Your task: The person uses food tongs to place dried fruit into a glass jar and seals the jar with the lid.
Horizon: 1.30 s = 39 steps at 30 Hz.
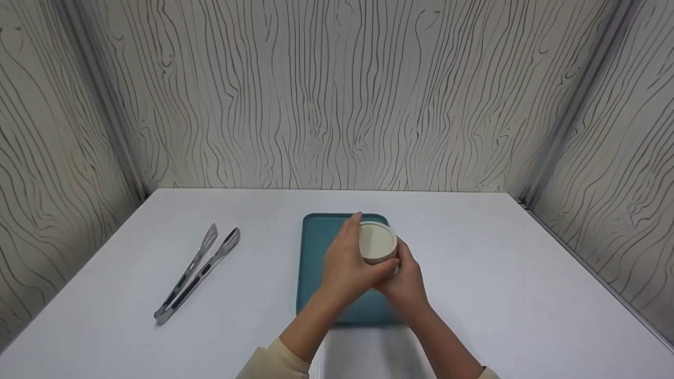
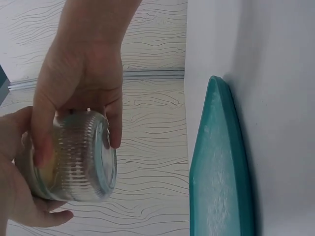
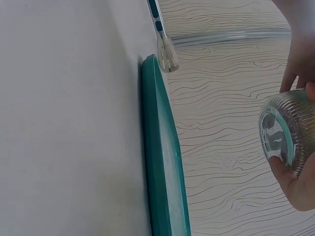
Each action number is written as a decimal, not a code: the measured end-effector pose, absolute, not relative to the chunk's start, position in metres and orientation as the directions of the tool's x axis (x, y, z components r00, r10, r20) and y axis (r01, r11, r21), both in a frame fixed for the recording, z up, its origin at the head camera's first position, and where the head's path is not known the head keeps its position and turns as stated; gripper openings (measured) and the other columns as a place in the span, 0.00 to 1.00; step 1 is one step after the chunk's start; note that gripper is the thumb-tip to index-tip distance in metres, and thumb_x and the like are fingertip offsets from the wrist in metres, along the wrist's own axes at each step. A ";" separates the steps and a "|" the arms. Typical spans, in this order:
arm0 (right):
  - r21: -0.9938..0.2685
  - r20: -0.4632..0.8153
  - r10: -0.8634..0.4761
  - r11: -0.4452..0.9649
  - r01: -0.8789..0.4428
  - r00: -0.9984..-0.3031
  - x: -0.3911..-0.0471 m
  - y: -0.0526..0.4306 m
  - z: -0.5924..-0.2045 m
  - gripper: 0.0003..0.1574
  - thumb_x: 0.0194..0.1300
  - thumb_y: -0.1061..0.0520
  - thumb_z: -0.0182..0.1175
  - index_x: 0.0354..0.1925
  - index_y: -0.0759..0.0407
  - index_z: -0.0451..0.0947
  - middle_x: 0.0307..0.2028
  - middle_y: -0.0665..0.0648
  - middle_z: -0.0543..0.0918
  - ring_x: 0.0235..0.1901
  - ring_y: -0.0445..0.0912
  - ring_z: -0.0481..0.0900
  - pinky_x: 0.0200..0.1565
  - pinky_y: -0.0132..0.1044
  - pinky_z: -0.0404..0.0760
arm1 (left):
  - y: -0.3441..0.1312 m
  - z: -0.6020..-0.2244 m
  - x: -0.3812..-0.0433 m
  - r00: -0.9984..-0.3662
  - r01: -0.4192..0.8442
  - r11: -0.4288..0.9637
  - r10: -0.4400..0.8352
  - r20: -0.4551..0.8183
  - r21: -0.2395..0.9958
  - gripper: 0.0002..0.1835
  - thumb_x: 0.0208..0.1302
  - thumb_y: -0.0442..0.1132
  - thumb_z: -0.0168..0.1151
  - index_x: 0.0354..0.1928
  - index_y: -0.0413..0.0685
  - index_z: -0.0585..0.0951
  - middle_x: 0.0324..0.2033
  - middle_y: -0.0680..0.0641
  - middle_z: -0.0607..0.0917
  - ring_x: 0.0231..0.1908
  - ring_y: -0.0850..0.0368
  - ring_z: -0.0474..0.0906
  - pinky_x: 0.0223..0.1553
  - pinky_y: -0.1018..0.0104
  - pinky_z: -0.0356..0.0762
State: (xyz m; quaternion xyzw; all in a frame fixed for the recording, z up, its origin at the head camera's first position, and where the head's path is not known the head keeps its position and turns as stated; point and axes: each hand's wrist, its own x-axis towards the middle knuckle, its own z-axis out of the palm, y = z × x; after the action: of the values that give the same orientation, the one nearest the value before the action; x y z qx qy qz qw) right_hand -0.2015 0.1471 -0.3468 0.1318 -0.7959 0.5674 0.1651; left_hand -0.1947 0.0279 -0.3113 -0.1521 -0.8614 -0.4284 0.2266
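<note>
Both hands hold a ribbed clear glass jar (image 2: pixel 76 157) with a cream-coloured round lid (image 1: pixel 377 242), raised above the teal tray (image 1: pixel 316 252). My left hand (image 1: pixel 347 266) curls around the lid end, thumb along its near side. Lower down, my right hand (image 1: pixel 406 284) grips the glass body from the right, its fingers partly hidden behind the jar in the head view. The lid faces up towards the head camera. In the right wrist view the jar's round glass base (image 3: pixel 276 138) shows, with the right thumb at its edge.
A pair of kitchen tongs (image 1: pixel 192 281) with slotted heads and dark grips lies on the left of the white table (image 1: pixel 505 295), its arms spread. Pale walls (image 1: pixel 326 95) with a wood-grain line pattern stand behind and at both sides.
</note>
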 end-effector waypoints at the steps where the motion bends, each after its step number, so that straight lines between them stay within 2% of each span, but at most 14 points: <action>1: -0.868 0.398 -0.025 0.312 -0.386 -0.917 -0.201 0.147 -0.347 0.51 0.40 0.60 0.68 0.60 0.65 0.54 0.54 0.62 0.65 0.54 0.52 0.61 0.51 0.46 0.61 | 0.026 -0.311 -0.196 -0.863 0.457 0.554 0.088 0.497 0.696 0.47 0.38 0.55 0.67 0.61 0.46 0.58 0.55 0.45 0.66 0.47 0.50 0.67 0.40 0.51 0.66; 4: -0.898 0.352 -0.039 0.268 -0.349 -0.935 -0.198 0.147 -0.345 0.53 0.39 0.55 0.69 0.60 0.62 0.54 0.55 0.60 0.65 0.55 0.50 0.60 0.50 0.46 0.63 | 0.018 -0.310 -0.199 -0.888 0.454 0.444 0.156 0.432 0.773 0.47 0.37 0.52 0.68 0.61 0.50 0.58 0.53 0.48 0.66 0.45 0.51 0.66 0.38 0.53 0.67; 7: -0.923 0.304 -0.063 0.227 -0.311 -0.950 -0.195 0.147 -0.344 0.53 0.40 0.53 0.69 0.61 0.60 0.53 0.55 0.58 0.65 0.56 0.49 0.58 0.49 0.45 0.63 | 0.009 -0.309 -0.204 -0.886 0.459 0.332 0.247 0.393 0.824 0.46 0.36 0.49 0.70 0.60 0.52 0.60 0.51 0.50 0.68 0.44 0.53 0.67 0.37 0.57 0.68; 12: -0.953 0.238 -0.119 0.164 -0.256 -0.964 -0.192 0.147 -0.343 0.49 0.40 0.53 0.69 0.59 0.57 0.56 0.52 0.56 0.66 0.53 0.48 0.61 0.49 0.44 0.64 | -0.009 -0.310 -0.213 -0.827 0.447 0.134 0.438 0.352 0.885 0.41 0.37 0.41 0.70 0.58 0.54 0.63 0.52 0.53 0.67 0.44 0.54 0.66 0.39 0.59 0.67; 15: -0.958 0.229 -0.160 0.137 -0.251 -0.960 -0.190 0.147 -0.342 0.47 0.41 0.54 0.68 0.58 0.57 0.57 0.51 0.57 0.66 0.53 0.48 0.61 0.50 0.45 0.63 | -0.017 -0.307 -0.217 -0.788 0.443 0.108 0.520 0.329 0.890 0.40 0.38 0.39 0.69 0.58 0.55 0.63 0.54 0.53 0.66 0.45 0.55 0.66 0.41 0.60 0.67; 19: -0.953 0.249 -0.157 0.134 -0.270 -0.956 -0.188 0.144 -0.341 0.47 0.41 0.53 0.68 0.58 0.56 0.56 0.52 0.56 0.66 0.53 0.48 0.62 0.49 0.43 0.64 | -0.018 -0.296 -0.211 -0.780 0.518 0.235 0.525 0.342 0.822 0.42 0.38 0.46 0.69 0.59 0.55 0.62 0.55 0.52 0.65 0.47 0.56 0.64 0.40 0.60 0.67; 22: -0.947 0.272 -0.120 0.142 -0.288 -0.955 -0.188 0.142 -0.339 0.50 0.40 0.53 0.69 0.59 0.56 0.55 0.51 0.56 0.67 0.51 0.48 0.64 0.45 0.40 0.69 | -0.009 -0.285 -0.200 -0.812 0.575 0.461 0.421 0.403 0.676 0.45 0.37 0.58 0.66 0.60 0.55 0.61 0.55 0.51 0.64 0.47 0.55 0.64 0.38 0.58 0.68; 25: -0.929 0.322 -0.090 0.162 -0.333 -0.942 -0.189 0.140 -0.338 0.51 0.41 0.57 0.68 0.60 0.60 0.54 0.51 0.60 0.67 0.49 0.51 0.65 0.43 0.41 0.70 | 0.007 -0.279 -0.187 -0.850 0.496 0.713 0.283 0.443 0.496 0.49 0.34 0.69 0.58 0.60 0.53 0.60 0.56 0.47 0.64 0.49 0.51 0.64 0.36 0.55 0.70; 27: -0.904 0.365 -0.081 0.209 -0.374 -0.928 -0.189 0.139 -0.338 0.50 0.42 0.60 0.68 0.60 0.63 0.53 0.52 0.62 0.66 0.50 0.54 0.64 0.45 0.43 0.69 | 0.017 -0.278 -0.181 -0.872 0.405 0.818 0.213 0.440 0.408 0.51 0.34 0.73 0.54 0.61 0.51 0.60 0.55 0.43 0.64 0.49 0.47 0.64 0.36 0.53 0.70; 30: -0.863 0.402 -0.070 0.305 -0.403 -0.913 -0.188 0.136 -0.340 0.50 0.42 0.64 0.66 0.60 0.66 0.52 0.54 0.65 0.64 0.52 0.57 0.63 0.48 0.46 0.65 | 0.029 -0.280 -0.179 -0.897 0.311 0.892 0.161 0.412 0.327 0.51 0.35 0.73 0.52 0.61 0.50 0.61 0.54 0.40 0.66 0.49 0.44 0.64 0.35 0.52 0.71; 33: -0.860 0.372 -0.043 0.360 -0.361 -0.927 -0.188 0.134 -0.341 0.51 0.41 0.63 0.67 0.61 0.66 0.51 0.56 0.65 0.63 0.55 0.56 0.61 0.50 0.44 0.63 | 0.034 -0.283 -0.181 -0.902 0.265 0.924 0.137 0.410 0.274 0.44 0.42 0.70 0.51 0.58 0.50 0.65 0.50 0.40 0.69 0.47 0.44 0.66 0.32 0.54 0.72; 36: -0.873 0.347 -0.038 0.352 -0.338 -0.937 -0.189 0.133 -0.343 0.52 0.40 0.64 0.67 0.61 0.65 0.52 0.57 0.63 0.63 0.56 0.53 0.59 0.50 0.41 0.62 | 0.033 -0.284 -0.182 -0.896 0.267 0.928 0.140 0.420 0.260 0.35 0.48 0.66 0.51 0.54 0.52 0.71 0.45 0.41 0.72 0.43 0.45 0.68 0.30 0.55 0.73; 39: -0.885 0.340 -0.062 0.317 -0.342 -0.938 -0.190 0.135 -0.346 0.52 0.40 0.63 0.68 0.61 0.62 0.53 0.57 0.60 0.63 0.57 0.52 0.59 0.50 0.41 0.63 | 0.029 -0.285 -0.184 -0.881 0.326 0.912 0.198 0.429 0.249 0.28 0.51 0.61 0.52 0.51 0.54 0.74 0.42 0.42 0.74 0.39 0.47 0.70 0.27 0.56 0.72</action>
State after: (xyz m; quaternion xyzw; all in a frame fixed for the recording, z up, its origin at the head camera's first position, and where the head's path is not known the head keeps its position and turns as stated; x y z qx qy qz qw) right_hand -0.1898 0.1347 -0.3456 0.1257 -0.8021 0.5707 0.1226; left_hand -0.1838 0.0287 -0.2848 -0.1367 -0.9568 -0.1590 0.2014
